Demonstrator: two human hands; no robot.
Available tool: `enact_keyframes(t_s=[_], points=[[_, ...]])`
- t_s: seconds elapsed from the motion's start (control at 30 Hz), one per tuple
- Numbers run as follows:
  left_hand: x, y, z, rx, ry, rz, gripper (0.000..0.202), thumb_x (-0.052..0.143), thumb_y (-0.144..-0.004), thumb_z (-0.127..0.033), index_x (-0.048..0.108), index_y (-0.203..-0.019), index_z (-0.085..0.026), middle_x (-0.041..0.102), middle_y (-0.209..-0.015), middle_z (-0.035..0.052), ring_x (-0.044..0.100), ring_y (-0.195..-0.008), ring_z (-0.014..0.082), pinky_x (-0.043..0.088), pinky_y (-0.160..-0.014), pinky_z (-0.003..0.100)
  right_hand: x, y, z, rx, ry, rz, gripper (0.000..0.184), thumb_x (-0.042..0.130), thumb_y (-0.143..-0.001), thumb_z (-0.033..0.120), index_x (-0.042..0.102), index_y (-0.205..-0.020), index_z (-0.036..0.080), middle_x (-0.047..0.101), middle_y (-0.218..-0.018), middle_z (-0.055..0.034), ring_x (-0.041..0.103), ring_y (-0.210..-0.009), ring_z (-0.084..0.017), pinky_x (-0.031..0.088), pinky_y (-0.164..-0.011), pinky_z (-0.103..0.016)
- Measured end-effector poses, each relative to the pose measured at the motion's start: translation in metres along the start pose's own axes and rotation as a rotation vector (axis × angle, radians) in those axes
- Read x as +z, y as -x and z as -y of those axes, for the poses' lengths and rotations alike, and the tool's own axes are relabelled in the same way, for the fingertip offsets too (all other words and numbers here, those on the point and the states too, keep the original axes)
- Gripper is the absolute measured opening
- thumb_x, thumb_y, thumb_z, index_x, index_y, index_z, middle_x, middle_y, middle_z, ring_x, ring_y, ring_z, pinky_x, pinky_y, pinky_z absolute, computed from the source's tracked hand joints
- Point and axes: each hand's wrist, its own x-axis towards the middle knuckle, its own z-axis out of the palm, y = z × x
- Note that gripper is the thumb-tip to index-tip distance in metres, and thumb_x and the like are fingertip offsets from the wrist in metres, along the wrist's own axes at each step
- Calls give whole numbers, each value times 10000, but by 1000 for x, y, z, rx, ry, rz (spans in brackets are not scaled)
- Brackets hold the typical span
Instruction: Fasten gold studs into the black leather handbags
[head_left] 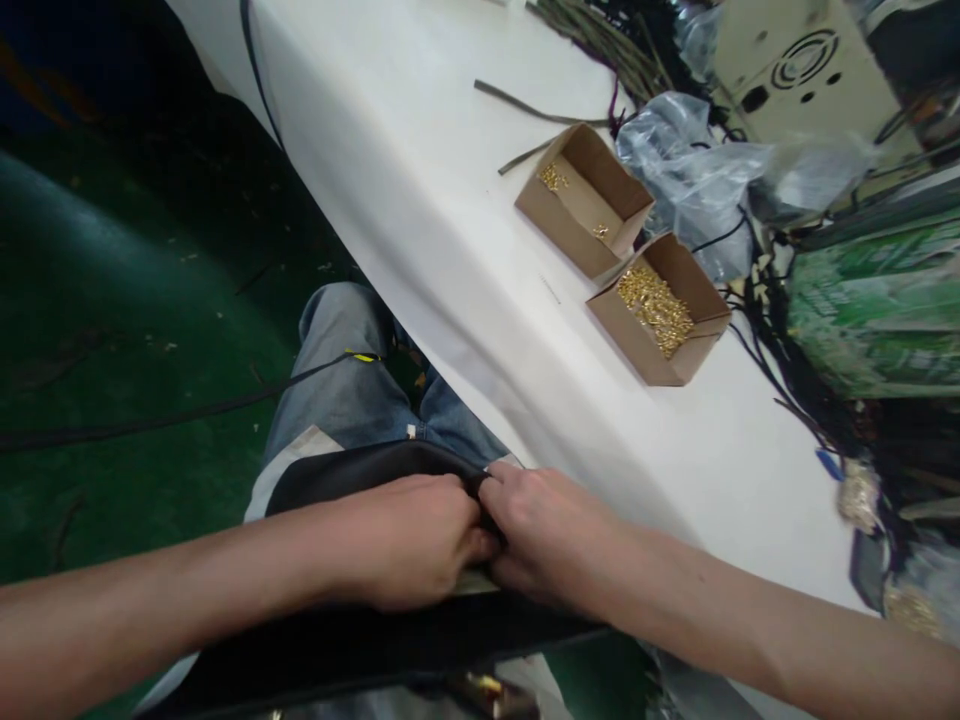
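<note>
A black, leather-like piece [360, 470], perhaps part of a bag, lies across the lap over the jeans [337, 340]. My left hand [420, 540] is closed, its fingers curled into the black material. Right beside it, knuckles almost touching, my right hand [536, 525] pinches the same material. The fingertips of both hands are largely hidden, so any small part between them cannot be made out. Below the hands runs a dark band of the piece, with a blurred gold-coloured fitting [491, 688] at the bottom edge.
On the white table [420, 150] stand a cardboard box [559, 225] with a few gold bits and another cardboard box [637, 345] holding many. Behind them lie clear plastic bags [675, 150], green packaging [877, 300], cords and a beige machine [810, 70]. A dark strap [187, 408] stretches leftward.
</note>
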Motion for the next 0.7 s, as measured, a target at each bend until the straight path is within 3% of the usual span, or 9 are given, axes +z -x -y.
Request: enact_keyframes(t_s=[0.1,0.2,0.37,0.5,0.63,0.7], points=[[7,2,-10,-43,-119,42,127,678,-967,-249,801,-994,-226,814,-997,111,774,-920,312,614,-841,398,6,-1,-1,29,-50,53,292,785,-874,315,761,-1077,107,771,-1084,-172,739,-845,-282,474,-703,-367],[15,2,-17,-148,-153,4,202,710,-901,-318,762,-1018,-161,786,-1002,165,768,-900,358,642,-841,458,12,-1,-2,60,-124,40,229,741,-851,204,738,-1071,139,772,-1104,-151,740,-884,-276,485,-742,-365],[32,-3,-8,-135,-278,73,102,740,-892,-178,761,-988,-151,786,-959,125,773,-812,318,613,-748,421,15,5,-2,80,-235,11,136,695,-825,108,690,-941,180,756,-1034,-121,718,-904,-263,493,-773,-355],[51,-2,3,16,-427,31,125,756,-869,-81,750,-965,-162,786,-954,101,764,-817,289,596,-778,396,-4,14,-11,11,-328,-2,111,701,-860,110,667,-907,205,737,-1050,-85,681,-857,-209,492,-724,-313],[71,1,7,57,-553,-20,127,698,-894,-52,731,-954,-160,758,-880,88,726,-728,285,578,-736,410,-31,18,-20,-106,-435,171,64,705,-976,159,729,-967,218,767,-1050,-55,712,-918,-203,532,-799,-288],[80,3,6,51,-610,-48,153,671,-893,-35,720,-980,-151,747,-884,98,720,-744,297,569,-741,420,-37,18,-21,-151,-484,214,140,666,-1028,151,752,-945,226,789,-1046,-35,728,-945,-195,538,-852,-280]])
